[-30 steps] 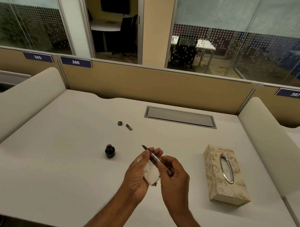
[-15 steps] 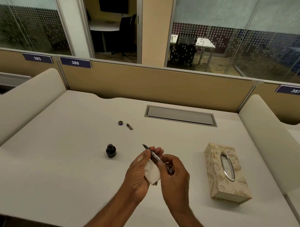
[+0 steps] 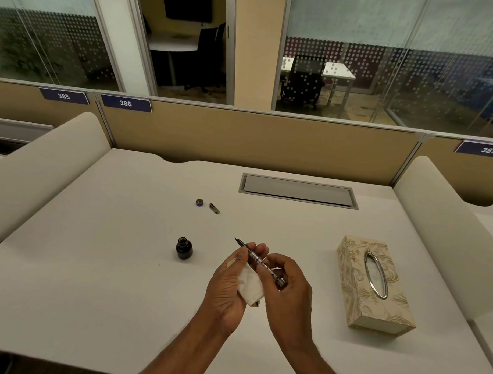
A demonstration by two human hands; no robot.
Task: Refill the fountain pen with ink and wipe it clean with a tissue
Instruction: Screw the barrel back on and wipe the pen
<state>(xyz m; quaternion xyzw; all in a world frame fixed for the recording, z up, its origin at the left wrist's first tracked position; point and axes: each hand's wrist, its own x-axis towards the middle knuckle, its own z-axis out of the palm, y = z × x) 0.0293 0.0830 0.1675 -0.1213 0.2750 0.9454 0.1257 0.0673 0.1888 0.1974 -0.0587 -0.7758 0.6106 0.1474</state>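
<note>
Above the white desk both hands hold a slim dark fountain pen, nib pointing up and away to the left. My left hand grips a crumpled white tissue in its palm and pinches the pen's front part. My right hand grasps the pen's rear end between thumb and fingers. To the left of the hands stands the small dark ink bottle, uncapped.
The bottle's cap and a small dark pen part lie farther back on the desk. A patterned tissue box stands to the right. A grey cable hatch sits near the beige partition. Padded dividers flank both sides.
My right hand has slid a little closer along the pen toward the left hand. The pen, tissue and left hand keep nearly the same pose.
</note>
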